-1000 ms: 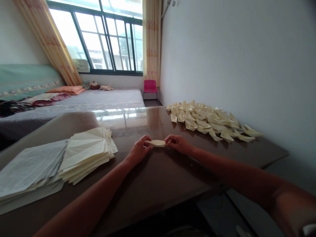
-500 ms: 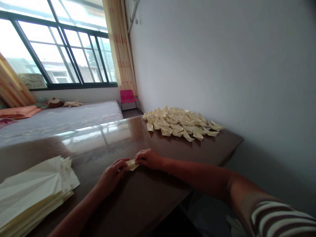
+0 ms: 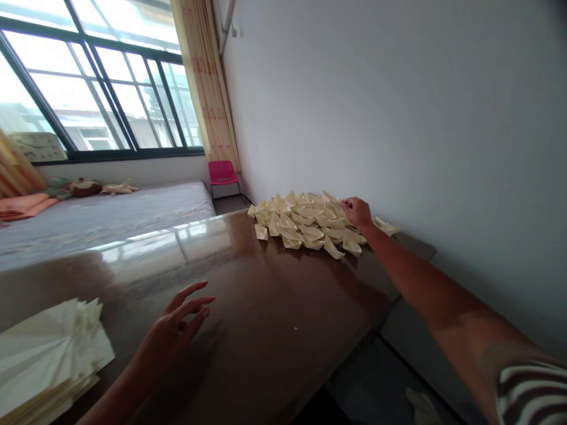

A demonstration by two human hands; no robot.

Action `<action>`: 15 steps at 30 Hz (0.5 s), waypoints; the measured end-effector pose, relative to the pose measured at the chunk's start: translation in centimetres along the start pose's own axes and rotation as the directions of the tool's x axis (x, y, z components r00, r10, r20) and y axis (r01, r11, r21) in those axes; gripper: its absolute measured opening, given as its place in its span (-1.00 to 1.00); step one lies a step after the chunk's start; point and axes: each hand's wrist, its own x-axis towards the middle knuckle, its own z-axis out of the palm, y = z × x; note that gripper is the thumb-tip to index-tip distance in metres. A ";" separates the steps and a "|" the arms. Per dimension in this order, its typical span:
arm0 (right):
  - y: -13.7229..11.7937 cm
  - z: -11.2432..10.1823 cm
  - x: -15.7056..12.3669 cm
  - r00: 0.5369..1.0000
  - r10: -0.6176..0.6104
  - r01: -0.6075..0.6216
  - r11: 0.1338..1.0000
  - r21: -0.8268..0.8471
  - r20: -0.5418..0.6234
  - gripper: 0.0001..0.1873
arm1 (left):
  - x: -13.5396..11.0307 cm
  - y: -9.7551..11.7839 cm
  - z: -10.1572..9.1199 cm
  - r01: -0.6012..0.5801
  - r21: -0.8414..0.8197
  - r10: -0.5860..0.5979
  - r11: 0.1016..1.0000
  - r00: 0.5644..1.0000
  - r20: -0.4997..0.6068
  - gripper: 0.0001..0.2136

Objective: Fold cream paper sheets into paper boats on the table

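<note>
Reaching across the desk (image 3: 266, 283), the right hand (image 3: 358, 211) has carried a folded paper boat (image 3: 328, 196) to the pile of paper boats (image 3: 305, 227) along the desk's wall-side edge. Half a second ago both hands held the piece together on the bare middle of the desk; now the left hand (image 3: 170, 330) is empty, fingers spread and half curled above the near part of the desk. The right hand's fingertips look pinched on one end of the boat, above the pile's far right part; whether its underside touches the others I cannot tell. I judge the folding of this piece finished and its placing nearly so, with the left hand free. One boat sits apart at the pile's left side, toward the far corner, while the stack of creased sheets (image 3: 48, 357) lies on the desk's left part, untouched
</note>
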 end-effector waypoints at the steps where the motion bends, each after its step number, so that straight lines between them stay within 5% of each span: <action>1: 1.2 -0.1 0.4 1.000 0.026 -0.025 0.998 -0.050 0.006 -0.71 | 0.2 0.2 -0.3 -0.002 0.015 0.002 1.000 1.000 -0.003 -0.63; 5: 3.2 0.3 0.4 0.997 0.054 -0.042 0.981 -0.189 0.060 -0.77 | 1.1 0.9 -2.6 0.026 0.136 -0.029 0.990 0.999 0.021 -0.60; 9: 1.3 1.0 -0.4 0.996 -0.076 0.082 0.976 -0.203 0.037 -0.69 | 0.8 1.6 -7.7 0.140 0.270 -0.155 0.953 0.987 0.036 -0.54; 11: -0.5 1.7 -1.0 0.936 -0.350 0.337 0.920 -0.199 -0.032 -0.70 | -0.3 1.9 -11.0 0.199 0.314 -0.223 0.928 0.974 0.042 -0.52; 13: -2.7 2.8 -1.7 0.813 -0.581 0.573 0.811 -0.121 -0.045 -0.73 | -2.0 2.0 -14.1 0.264 0.348 -0.292 0.900 0.956 0.029 -0.49; 15: -5.2 4.2 -3.0 0.746 -0.665 0.666 0.746 -0.002 -0.032 -0.76 | -4.0 1.9 -16.4 0.316 0.422 -0.368 0.849 0.929 0.044 -0.48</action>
